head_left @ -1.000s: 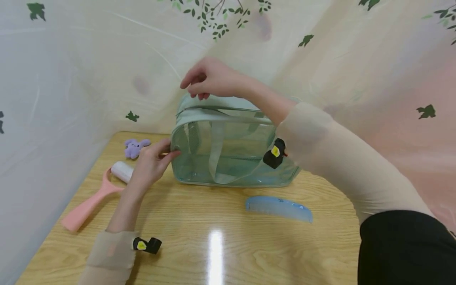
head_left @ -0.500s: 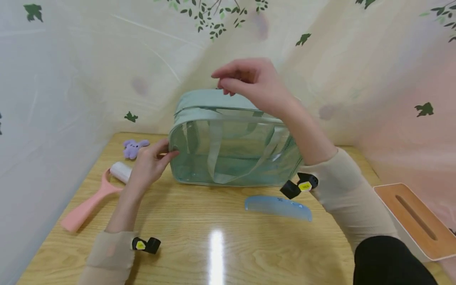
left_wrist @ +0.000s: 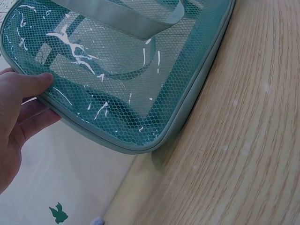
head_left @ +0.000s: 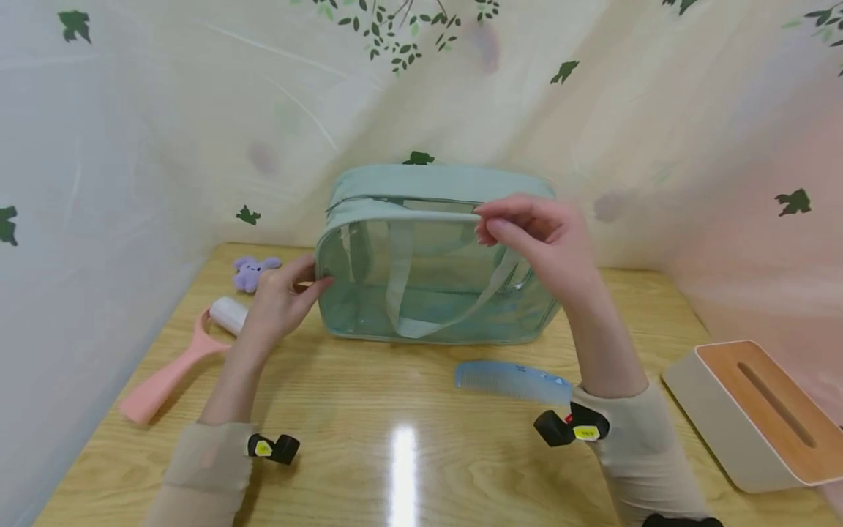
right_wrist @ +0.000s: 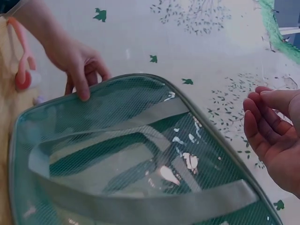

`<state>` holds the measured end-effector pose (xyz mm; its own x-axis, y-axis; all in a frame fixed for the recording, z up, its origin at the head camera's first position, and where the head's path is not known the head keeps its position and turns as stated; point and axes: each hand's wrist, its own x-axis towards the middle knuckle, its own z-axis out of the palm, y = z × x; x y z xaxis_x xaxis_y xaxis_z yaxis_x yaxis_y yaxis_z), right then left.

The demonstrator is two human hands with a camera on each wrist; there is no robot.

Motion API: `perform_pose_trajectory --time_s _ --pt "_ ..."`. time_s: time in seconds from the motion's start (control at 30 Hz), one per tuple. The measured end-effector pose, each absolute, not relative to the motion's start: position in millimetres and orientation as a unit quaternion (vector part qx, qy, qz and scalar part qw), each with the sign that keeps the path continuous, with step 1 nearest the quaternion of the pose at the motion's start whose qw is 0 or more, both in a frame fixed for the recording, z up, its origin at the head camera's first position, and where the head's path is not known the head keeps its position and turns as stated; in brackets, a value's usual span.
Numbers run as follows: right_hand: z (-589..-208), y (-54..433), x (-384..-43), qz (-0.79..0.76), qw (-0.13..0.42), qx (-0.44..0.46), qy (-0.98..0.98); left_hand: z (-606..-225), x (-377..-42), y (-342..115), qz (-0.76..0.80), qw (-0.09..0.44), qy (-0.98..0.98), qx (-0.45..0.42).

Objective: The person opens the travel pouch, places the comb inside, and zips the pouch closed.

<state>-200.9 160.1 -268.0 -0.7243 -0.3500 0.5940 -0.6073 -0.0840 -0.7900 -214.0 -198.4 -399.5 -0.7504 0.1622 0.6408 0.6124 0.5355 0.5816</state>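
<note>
Right hand (head_left: 549, 245) has moved rightward, lower, near bag (head_left: 435, 271).

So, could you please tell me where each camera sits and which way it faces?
Head: worn on the head, facing forward and down at the green bag and table; both the left hand and right hand show, with sleeves.
Left wrist: on that wrist, facing the bag's side and the table; only the left hand shows.
Right wrist: on that wrist, facing the bag and the printed backdrop; both hands show.
Shared: head and right wrist both include the pink-handled roller.
</note>
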Motion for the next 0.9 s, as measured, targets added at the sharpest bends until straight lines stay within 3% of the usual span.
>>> perform_pose_trajectory --time_s 0.23,0.9 --pt "-305 193 -188 0.612 0.077 0.360 -0.700 -400 -215 -199 -0.422 0.254 -0.840 -0.228" --pt "-406 254 -182 0.465 -0.081 0.354 -0.807 -399 -215 -200 -0.407 0.253 -0.849 -0.222"
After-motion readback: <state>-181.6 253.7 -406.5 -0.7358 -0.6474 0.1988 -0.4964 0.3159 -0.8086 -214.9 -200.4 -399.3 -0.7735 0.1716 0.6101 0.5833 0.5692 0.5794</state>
